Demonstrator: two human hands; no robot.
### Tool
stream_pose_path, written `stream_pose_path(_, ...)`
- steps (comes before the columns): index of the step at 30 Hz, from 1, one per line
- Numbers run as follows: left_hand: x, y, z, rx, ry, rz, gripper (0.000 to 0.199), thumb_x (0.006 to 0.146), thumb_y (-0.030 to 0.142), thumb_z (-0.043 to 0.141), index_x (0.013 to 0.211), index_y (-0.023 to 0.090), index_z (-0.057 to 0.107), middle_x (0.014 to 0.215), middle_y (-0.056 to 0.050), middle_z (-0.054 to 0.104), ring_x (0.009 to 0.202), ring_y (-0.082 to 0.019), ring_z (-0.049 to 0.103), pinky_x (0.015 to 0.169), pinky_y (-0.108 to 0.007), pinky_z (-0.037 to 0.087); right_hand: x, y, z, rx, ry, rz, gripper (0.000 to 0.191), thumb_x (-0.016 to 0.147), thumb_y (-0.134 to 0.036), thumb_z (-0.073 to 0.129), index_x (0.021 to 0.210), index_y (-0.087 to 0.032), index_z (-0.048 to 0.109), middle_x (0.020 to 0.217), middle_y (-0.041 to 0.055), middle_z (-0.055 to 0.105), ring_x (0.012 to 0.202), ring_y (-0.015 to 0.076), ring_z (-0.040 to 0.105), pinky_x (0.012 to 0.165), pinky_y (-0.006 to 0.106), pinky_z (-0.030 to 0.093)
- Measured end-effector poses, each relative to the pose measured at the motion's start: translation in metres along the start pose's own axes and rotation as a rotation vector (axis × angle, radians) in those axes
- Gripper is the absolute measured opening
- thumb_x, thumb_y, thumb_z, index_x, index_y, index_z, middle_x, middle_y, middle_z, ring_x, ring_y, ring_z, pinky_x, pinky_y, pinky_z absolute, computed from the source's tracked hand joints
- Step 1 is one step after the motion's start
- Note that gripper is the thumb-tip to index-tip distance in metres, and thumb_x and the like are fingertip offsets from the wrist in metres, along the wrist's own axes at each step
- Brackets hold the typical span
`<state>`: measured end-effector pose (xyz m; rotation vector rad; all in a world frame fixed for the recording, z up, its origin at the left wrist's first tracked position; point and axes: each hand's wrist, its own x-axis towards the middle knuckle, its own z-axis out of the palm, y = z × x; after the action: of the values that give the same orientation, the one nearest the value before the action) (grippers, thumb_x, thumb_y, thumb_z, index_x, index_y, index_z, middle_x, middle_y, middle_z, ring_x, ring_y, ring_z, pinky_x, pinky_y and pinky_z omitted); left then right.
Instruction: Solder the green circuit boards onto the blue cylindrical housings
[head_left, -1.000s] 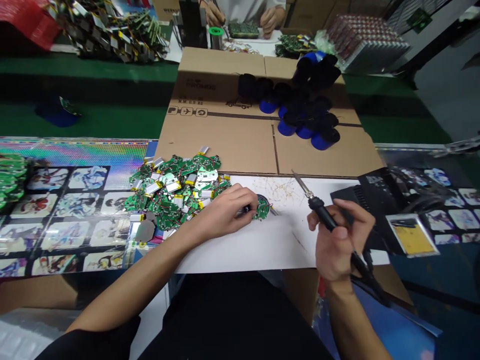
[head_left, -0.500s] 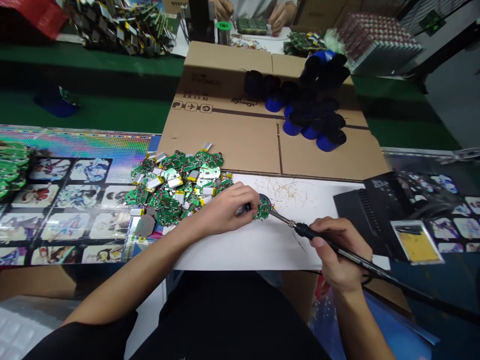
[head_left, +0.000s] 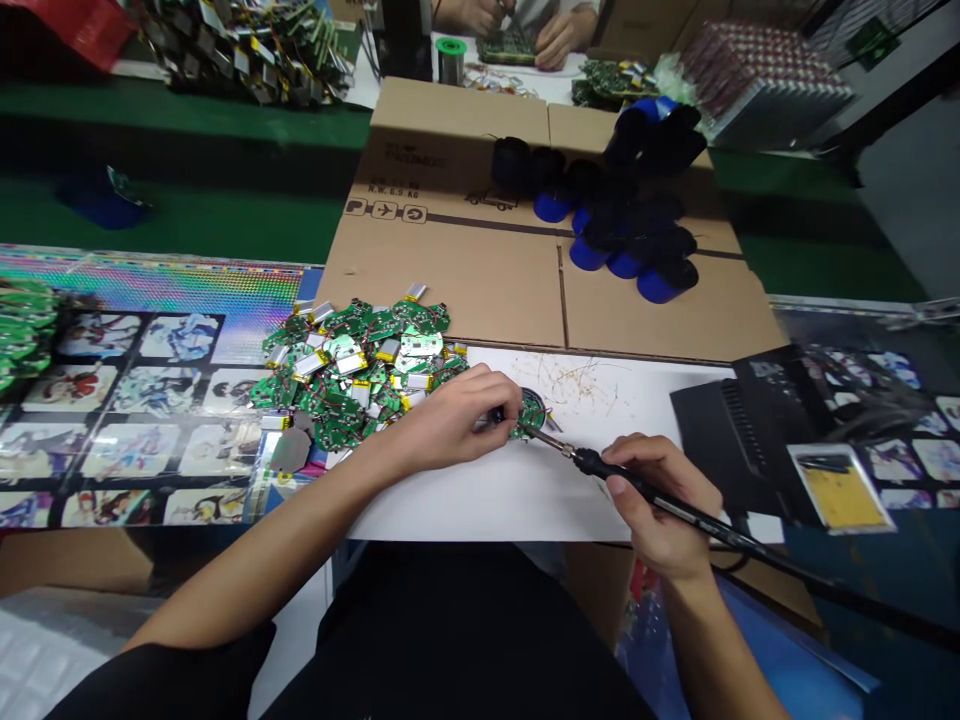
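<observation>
My right hand (head_left: 664, 500) is closed around the dark handle of a soldering iron (head_left: 637, 483). The iron's metal tip points left and meets, or nearly meets, a small green circuit board (head_left: 532, 408) on the white work surface. A dark round rim shows along the board's upper edge. At the board's left side, my left hand (head_left: 472, 415) has thumb and fingers pinched together over something dark that the fingers mostly hide. Left of that hand, partly behind its wrist, lies a heap of green circuit boards with silvery batteries (head_left: 352, 365).
A flattened cardboard sheet (head_left: 450, 270) carries several blue-and-black cups (head_left: 664, 280). Wire scraps (head_left: 577, 380) litter the white surface (head_left: 450, 510). At right lie a black box (head_left: 712, 430) and a yellow sponge tray (head_left: 836, 490). Across the bench, a co-worker's hands (head_left: 559, 38) handle a board.
My right hand has moved left with the soldering iron, bringing its tip from the board's right edge farther over the board. My left hand stays almost in place.
</observation>
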<state>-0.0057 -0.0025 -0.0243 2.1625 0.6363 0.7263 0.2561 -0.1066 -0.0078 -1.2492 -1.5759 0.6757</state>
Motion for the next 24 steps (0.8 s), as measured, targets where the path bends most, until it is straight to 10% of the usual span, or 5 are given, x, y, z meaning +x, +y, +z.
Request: stream_pose_path(24,0.0004,0.0015,0.0006,0.010,0.008,0.003,0.012,0.102,0.013,0.056,0.095,0.022,0.061,0.105,-0.005,0.072,0.106,-0.022,0.064,0.097,-0.038,0.050,-0.0027,0.0033,-0.0056,-0.042,0.106,0.014,0.008,0.091,-0.030,0.079,0.093,-0.023,0.076,0.080,0.0034,0.075,0.068,0.0192,0.073,0.057,0.029,0.060)
